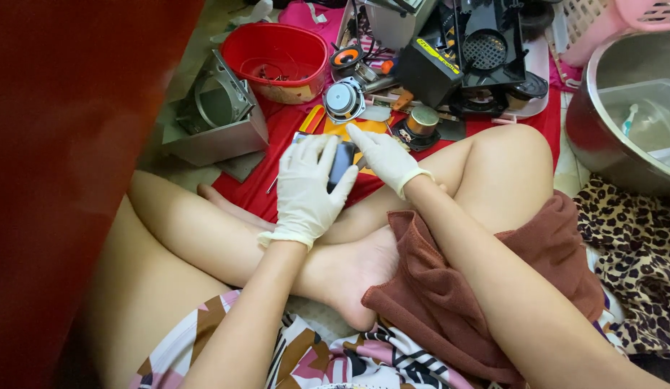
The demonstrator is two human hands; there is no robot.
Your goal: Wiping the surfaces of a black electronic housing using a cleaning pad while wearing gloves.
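Both gloved hands on a small dark flat phone-like device (342, 162) over the red cloth (291, 130). Left hand (306, 189) wrapped round it, prob to steady; right hand (387, 160) pinches its far edge. Silver round speaker (343, 100) just beyond, red plastic bowl (277, 61) far left.

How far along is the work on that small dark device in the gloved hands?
Done, by the look of it: loose speaker drivers and a black casing already lie apart on the red cloth. In hand: the left hand and right hand, both gloved, grip a small dark device. Left: whether it is opened cannot be seen; more parts lie in the red bowl.
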